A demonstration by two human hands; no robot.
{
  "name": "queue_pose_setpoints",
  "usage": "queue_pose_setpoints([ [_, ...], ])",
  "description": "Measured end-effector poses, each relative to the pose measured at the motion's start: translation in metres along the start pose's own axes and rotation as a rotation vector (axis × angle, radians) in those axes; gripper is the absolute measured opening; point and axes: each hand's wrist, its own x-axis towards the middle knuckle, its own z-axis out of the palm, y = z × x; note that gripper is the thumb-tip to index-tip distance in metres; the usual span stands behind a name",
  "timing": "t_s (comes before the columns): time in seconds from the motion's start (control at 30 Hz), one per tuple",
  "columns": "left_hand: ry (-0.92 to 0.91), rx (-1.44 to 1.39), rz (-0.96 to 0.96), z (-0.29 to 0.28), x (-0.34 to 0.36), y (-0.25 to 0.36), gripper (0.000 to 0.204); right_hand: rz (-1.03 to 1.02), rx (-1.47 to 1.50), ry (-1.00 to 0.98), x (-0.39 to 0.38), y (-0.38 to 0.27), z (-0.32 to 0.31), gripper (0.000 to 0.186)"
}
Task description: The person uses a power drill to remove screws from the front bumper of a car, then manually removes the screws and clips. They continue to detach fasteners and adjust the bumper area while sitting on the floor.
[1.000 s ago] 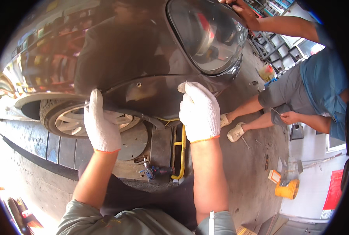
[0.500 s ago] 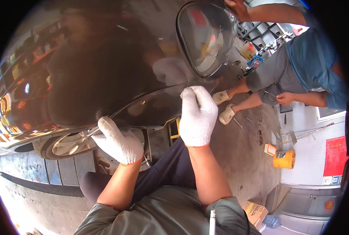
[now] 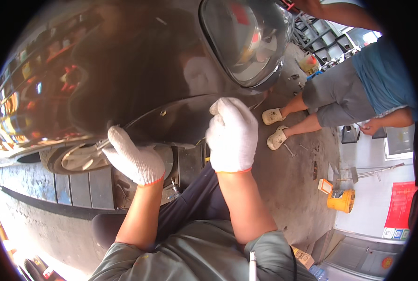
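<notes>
A glossy dark-brown car body (image 3: 138, 56) with a curved seam and a small hole fills the upper left, above a wheel (image 3: 77, 157). My left hand (image 3: 136, 157), in a white knit glove, grips the lower panel edge near the wheel arch, its fingertips partly hidden. My right hand (image 3: 232, 136), gloved alike, is closed at the panel right of the small hole; what its pinched fingers hold is unclear. A rounded, clear-covered lamp (image 3: 241, 47) sits above my right hand.
Another person (image 3: 340, 98) in grey shorts stands at the right, one arm (image 3: 340, 14) raised by the lamp. A spanner (image 3: 288, 150) lies on the concrete floor. A yellow bucket (image 3: 340, 201), metal shelving (image 3: 321, 33) and a red poster (image 3: 399, 203) are farther right. Ramp plates (image 3: 80, 192) lie left.
My left hand has moved down to the panel edge, rising slightly over the last half second. My closed right hand has shifted slightly. The other person's lower hand has moved right.
</notes>
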Motion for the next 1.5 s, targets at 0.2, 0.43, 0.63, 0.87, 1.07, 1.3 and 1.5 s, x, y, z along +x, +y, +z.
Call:
queue_pose_setpoints([
  [0.2, -0.018, 0.023, 0.095, 0.003, -0.009, -0.003, 0.045, -0.594, -0.799, 0.05, 0.006, -0.007, -0.019, 0.018],
  [0.43, 0.121, 0.128, 0.198, 0.021, -0.017, 0.004, 0.061, -0.016, -0.001, -0.264, 0.019, 0.005, -0.035, 0.021],
  [0.63, -0.191, 0.214, 0.117, -0.019, 0.003, 0.016, 0.065, -0.446, -0.024, -0.653, 0.036, 0.018, -0.068, 0.017],
  [0.87, 0.056, 0.768, 0.381, -0.006, -0.06, 0.048, 0.058, -0.448, 0.153, -0.558, 0.042, 0.038, -0.086, 0.021],
  [1.07, -0.632, 1.256, 1.316, 0.03, -0.126, 0.009, 0.067, 0.107, 0.585, -0.687, 0.053, 0.048, -0.105, 0.024],
  [1.3, -1.553, 2.139, 0.333, 0.01, -0.181, -0.009, 0.026, 0.177, 0.712, -0.762, 0.071, 0.064, -0.117, 0.029],
  [1.5, -0.876, 1.354, 0.231, 0.004, -0.149, 0.006, 0.04, -0.218, 0.218, -0.75, 0.057, 0.051, -0.108, 0.02],
])
